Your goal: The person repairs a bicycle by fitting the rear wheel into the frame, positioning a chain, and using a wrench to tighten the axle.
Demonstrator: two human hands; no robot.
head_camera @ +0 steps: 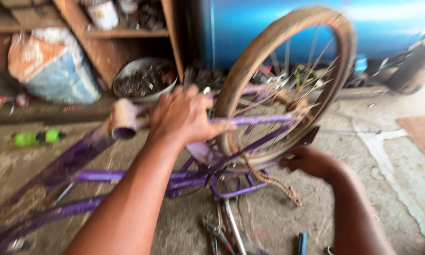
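A purple bicycle frame (94, 175) lies upside down on the concrete floor, its dusty tan wheel (288, 75) raised at the right. My left hand (184, 115) grips a purple frame stay beside the tyre, close to the frame's open tube end (123, 120). My right hand (307, 160) reaches under the wheel's lower rim, fingers curled near the frame end; what it holds is blurred. A rusty chain (274, 182) hangs slack below the wheel. The whole view is motion-blurred.
Pliers and other hand tools (222, 226) lie on the floor in front of me. A green bottle (37, 138) lies at left. Behind stand wooden shelves (122, 33), a metal bowl of parts (144, 79), a sack (47, 63) and a blue barrel (278, 23).
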